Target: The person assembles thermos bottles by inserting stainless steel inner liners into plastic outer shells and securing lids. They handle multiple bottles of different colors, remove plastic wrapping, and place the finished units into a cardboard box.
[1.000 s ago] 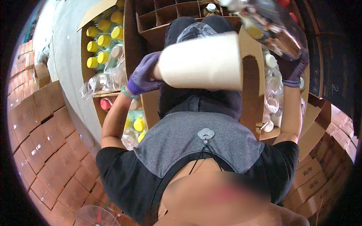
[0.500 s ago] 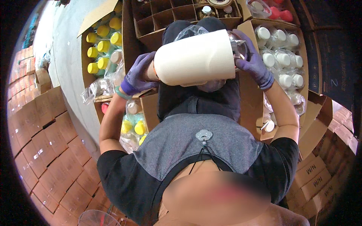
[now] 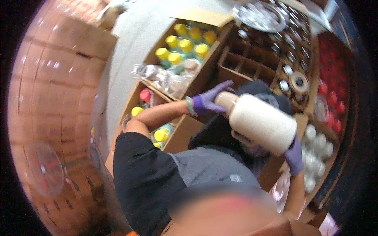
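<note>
A large white jug (image 3: 264, 124) with a beige neck or cap (image 3: 225, 101) lies tilted over my lap, its base lower and to the right. Purple-gloved, my left hand (image 3: 210, 99) reaches round the beige end, thumb and fingers on either side of it. My right hand (image 3: 294, 156), in a matching glove, grips the base; the jug hides most of its fingers. On the jug's lower side a moulded handle (image 3: 241, 137) shows, somewhat blurred.
Left stands a carton of yellow-capped bottles (image 3: 185, 46) with clear wrap (image 3: 157, 76) on top. Ahead are a divided carton (image 3: 252, 59), a tape roll (image 3: 299, 83) and a bowl of clear pieces (image 3: 258, 17). Right are red items (image 3: 330, 98) and white-capped bottles (image 3: 315, 153). Stacked cartons (image 3: 59, 98) line the far left.
The view has turned, shifting the surroundings. The jug now slants down to the right instead of lying nearly level. My right hand shows lower, at its base; my left remains at the beige end.
</note>
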Tool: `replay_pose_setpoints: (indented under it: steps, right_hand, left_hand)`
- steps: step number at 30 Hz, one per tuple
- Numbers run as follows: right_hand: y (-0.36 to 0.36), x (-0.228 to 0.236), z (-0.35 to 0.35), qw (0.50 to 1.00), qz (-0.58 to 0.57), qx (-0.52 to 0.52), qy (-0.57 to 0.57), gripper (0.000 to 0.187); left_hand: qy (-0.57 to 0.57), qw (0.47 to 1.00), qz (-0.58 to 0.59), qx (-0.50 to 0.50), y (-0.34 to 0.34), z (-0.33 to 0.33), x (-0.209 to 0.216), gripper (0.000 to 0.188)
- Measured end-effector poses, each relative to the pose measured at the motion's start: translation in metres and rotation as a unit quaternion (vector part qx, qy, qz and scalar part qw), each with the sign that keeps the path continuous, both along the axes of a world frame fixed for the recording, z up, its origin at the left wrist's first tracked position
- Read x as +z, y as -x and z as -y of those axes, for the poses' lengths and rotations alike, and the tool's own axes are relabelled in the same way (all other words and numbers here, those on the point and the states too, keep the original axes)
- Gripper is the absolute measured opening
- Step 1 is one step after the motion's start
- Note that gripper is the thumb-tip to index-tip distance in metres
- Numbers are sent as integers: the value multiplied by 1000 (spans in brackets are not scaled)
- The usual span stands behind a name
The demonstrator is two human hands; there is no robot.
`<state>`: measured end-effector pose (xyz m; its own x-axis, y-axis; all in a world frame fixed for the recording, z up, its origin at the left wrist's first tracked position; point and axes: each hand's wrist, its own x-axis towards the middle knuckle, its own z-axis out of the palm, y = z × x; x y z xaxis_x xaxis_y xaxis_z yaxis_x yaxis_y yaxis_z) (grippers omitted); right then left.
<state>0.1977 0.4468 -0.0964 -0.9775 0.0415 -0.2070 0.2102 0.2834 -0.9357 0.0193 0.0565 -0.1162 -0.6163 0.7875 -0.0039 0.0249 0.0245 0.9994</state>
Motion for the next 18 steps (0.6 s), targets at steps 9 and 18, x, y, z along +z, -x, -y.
replay_pose_setpoints:
  steps: [9, 18]
  right_hand:
    - [-9, -15, -10, 995, -25, 22, -94, 64]
    - [-30, -77, -53, 989, -17, -46, -138, 62]
  left_hand:
    - [-113, 950, 246, 153, -24, -24, 13, 72]
    - [-83, 963, 79, 243, -29, -50, 49, 47]
